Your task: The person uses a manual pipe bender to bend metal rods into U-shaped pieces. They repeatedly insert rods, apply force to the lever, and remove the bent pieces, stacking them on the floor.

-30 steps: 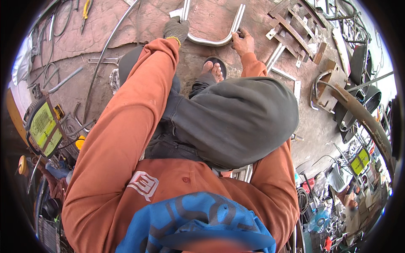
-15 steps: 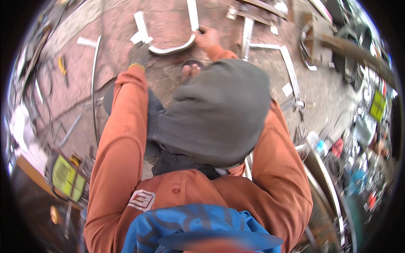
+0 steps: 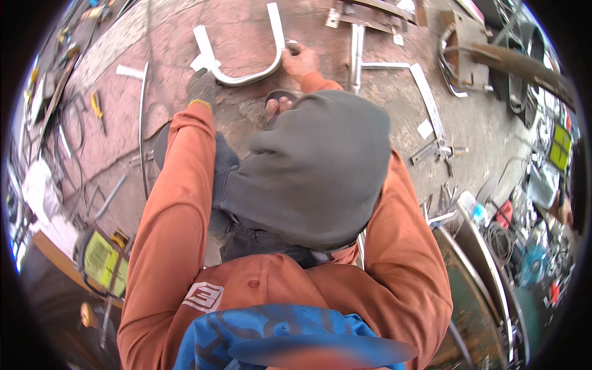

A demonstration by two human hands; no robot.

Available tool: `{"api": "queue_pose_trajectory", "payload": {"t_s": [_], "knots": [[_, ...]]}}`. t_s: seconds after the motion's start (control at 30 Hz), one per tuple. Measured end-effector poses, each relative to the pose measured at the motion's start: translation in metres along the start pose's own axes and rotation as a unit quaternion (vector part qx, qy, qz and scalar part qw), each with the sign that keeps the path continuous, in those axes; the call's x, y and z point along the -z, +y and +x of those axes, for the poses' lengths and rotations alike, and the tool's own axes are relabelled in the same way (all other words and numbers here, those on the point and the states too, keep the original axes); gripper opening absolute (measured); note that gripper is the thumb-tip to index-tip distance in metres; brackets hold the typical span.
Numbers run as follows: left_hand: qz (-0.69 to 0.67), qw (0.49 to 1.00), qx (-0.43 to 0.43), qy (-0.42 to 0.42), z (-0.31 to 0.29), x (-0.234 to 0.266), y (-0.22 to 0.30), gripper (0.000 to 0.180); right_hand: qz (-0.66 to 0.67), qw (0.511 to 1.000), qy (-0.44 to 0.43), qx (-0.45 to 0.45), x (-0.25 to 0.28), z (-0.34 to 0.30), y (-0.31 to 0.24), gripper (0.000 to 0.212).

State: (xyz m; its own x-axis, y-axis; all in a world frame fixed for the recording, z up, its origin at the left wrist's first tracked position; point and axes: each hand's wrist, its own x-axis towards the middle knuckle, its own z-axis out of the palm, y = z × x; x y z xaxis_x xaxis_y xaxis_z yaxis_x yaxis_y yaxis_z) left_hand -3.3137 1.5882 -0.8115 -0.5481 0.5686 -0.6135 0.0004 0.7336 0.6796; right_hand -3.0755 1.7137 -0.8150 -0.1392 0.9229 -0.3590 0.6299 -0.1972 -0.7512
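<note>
A U-shaped silvery metal bar (image 3: 250,78) lies on the reddish floor beyond my knees, its two legs pointing away from me. My left hand (image 3: 202,87), in a grey glove with a yellow cuff edge, is closed at the bar's left bend; its fingertips are partly hidden. At the right leg of the bar, my bare right hand (image 3: 300,62) has its fingers curled around a small dark piece (image 3: 291,45), too small to name. My grey-clad raised knee (image 3: 320,160) stands between my arms, and sandalled toes (image 3: 280,103) show below the bar.
To the right lie an angled metal frame (image 3: 422,89) and a rusty metal stand (image 3: 512,60). A long thin strip (image 3: 143,117) and yellow-handled pliers (image 3: 97,106) are on the left. Clutter with a clear bottle (image 3: 531,265) crowds the right; curved panels (image 3: 487,265) stand nearer.
The U-shaped bar has shifted slightly left, with both hands staying at it. The whole view has moved a little and is sharper now.
</note>
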Motion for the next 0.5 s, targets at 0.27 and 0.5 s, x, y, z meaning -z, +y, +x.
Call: {"api": "queue_pose_trajectory", "payload": {"t_s": [0.27, 0.5], "knots": [[-0.073, 0.995, -0.03, 0.063, 0.004, -0.013, -0.023, 0.026, 0.079, 0.993, -0.084, -0.012, -0.002, 0.003, -0.003, 0.039], [-0.009, 0.989, -0.056, 0.139, -0.013, -0.018, -0.007, 0.029, 0.134, 0.979, -0.147, -0.053, 0.002, 0.005, -0.003, 0.046]]}}
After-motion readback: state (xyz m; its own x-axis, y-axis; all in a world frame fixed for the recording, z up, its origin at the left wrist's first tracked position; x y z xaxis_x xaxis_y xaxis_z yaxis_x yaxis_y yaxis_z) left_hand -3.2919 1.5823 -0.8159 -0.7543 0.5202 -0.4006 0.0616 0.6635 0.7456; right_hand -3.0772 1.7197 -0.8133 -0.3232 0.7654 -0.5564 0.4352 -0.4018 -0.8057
